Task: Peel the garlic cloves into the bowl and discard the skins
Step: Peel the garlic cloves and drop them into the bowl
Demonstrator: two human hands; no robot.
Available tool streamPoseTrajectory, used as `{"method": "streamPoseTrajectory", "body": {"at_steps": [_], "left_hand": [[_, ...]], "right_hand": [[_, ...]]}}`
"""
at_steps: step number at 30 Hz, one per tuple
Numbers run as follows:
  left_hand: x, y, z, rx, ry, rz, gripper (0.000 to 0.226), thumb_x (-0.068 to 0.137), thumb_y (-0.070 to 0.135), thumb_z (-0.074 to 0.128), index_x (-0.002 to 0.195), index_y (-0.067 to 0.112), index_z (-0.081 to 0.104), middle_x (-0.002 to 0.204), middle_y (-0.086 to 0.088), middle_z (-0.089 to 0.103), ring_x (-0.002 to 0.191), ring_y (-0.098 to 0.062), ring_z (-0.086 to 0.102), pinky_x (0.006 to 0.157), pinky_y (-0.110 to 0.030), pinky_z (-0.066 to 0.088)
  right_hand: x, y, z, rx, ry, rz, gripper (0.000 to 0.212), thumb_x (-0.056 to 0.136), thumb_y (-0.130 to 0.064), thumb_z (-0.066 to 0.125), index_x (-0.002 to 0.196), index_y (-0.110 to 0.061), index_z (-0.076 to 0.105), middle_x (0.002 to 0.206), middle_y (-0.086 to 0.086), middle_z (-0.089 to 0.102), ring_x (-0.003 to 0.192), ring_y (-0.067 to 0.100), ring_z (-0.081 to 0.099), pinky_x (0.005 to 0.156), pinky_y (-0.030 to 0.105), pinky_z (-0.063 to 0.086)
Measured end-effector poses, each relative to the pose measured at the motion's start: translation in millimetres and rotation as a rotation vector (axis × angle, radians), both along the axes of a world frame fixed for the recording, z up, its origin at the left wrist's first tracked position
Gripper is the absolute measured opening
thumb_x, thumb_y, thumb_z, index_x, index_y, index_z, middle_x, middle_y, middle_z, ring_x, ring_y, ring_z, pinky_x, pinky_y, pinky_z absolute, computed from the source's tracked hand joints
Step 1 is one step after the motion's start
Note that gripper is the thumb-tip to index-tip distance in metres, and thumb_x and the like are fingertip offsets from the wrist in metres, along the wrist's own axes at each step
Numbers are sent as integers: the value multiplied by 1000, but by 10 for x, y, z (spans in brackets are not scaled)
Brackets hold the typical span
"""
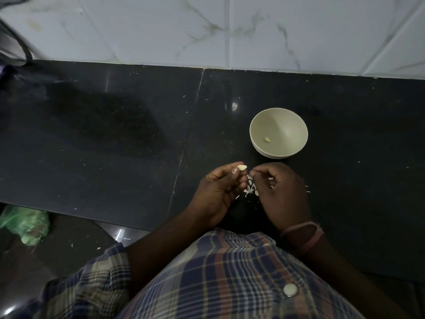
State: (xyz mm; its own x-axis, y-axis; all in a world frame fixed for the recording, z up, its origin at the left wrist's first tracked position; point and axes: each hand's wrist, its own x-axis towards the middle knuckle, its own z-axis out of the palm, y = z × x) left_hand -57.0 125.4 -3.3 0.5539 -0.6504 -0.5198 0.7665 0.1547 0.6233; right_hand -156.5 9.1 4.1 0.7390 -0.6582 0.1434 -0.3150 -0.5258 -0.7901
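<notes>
Marbled white wall tiles back a dark polished stone surface (115, 134), lightly littered with pale flecks. Left hand (220, 192) pinches a garlic clove (242, 167) between thumb and forefinger tips; the clove looks bare of skin, though this is a judgement at this distance. Its long axis lies roughly level across the view, tip pointing right toward the right hand (280, 192). Right hand is curled, thumb and forefinger drawn together just beside the clove tip; whether they hold a shred of skin cannot be told. A heap of skins (250, 191) lies on the surface beneath the gap between both hands. The bowl (278, 155) stands upright beyond and to the right of the clove, near but apart, with one peeled clove (267, 140) inside. The left hand is the carrier and would travel forward and right to drop the clove. A green bag (25, 224) lies on the floor, lower left.
</notes>
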Motion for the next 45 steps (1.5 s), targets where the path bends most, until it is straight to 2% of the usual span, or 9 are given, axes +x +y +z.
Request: {"method": "streamPoseTrajectory", "body": {"at_steps": [3,6,13,17,24,30,35,41,45], "left_hand": [[-11,-5,-30,0,-41,4,20,87,10,63,104,5,72,90,-9,74,81,-13,70,73,-21,58],[-21,-9,-38,29,-114,12,16,90,6,62,102,6,73,93,-10,76,80,-13,71,74,-22,58],[-40,10,56,101,-328,-31,18,95,0,60,100,9,75,94,-10,78,82,-15,73,73,-23,57],[-36,28,101,129,-368,-35,16,93,2,66,103,8,75,96,-14,77,84,-19,75,72,-26,57],[-77,1,137,142,-415,8,10,90,1,70,98,5,75,91,-14,77,84,-20,74,73,-27,59],[-94,-46,117,159,-439,46,16,91,3,70,106,6,74,97,-15,77,88,-20,74,77,-29,58],[-118,-66,114,152,-424,16,17,92,4,69,105,11,77,97,-13,78,90,-20,73,77,-28,57],[-110,-86,98,166,-397,31,10,91,6,71,98,10,77,89,-15,76,79,-20,70,67,-28,55],[-108,-100,108,122,-304,42,10,90,3,71,99,7,75,93,-19,75,84,-26,71,71,-29,57]], "right_hand": [[8,-3,42,2,-29,14,17,92,-9,65,105,-14,74,102,-3,68,92,4,63,82,21,52],[12,22,91,32,-56,17,12,91,-12,68,101,-14,75,96,-3,67,87,4,62,77,12,48],[35,32,107,27,-12,8,6,85,-13,72,91,-15,73,88,-2,68,78,8,63,73,30,55],[37,30,112,21,10,8,4,81,-11,74,83,-14,72,81,-2,68,73,11,63,70,36,55],[15,76,108,105,36,-48,3,83,-17,74,86,-16,75,79,-6,71,72,6,66,70,31,56],[48,110,92,291,50,-97,10,85,-21,74,94,-19,76,82,-8,74,73,8,71,73,40,61],[59,134,76,234,55,-151,9,82,-22,73,90,-18,74,79,-7,71,72,6,67,71,37,59],[96,132,53,105,68,-114,12,83,-18,71,93,-12,71,85,0,68,77,13,64,73,36,56],[99,113,42,105,77,-125,12,85,-17,70,95,-12,71,88,1,68,78,13,64,73,34,56]]}}
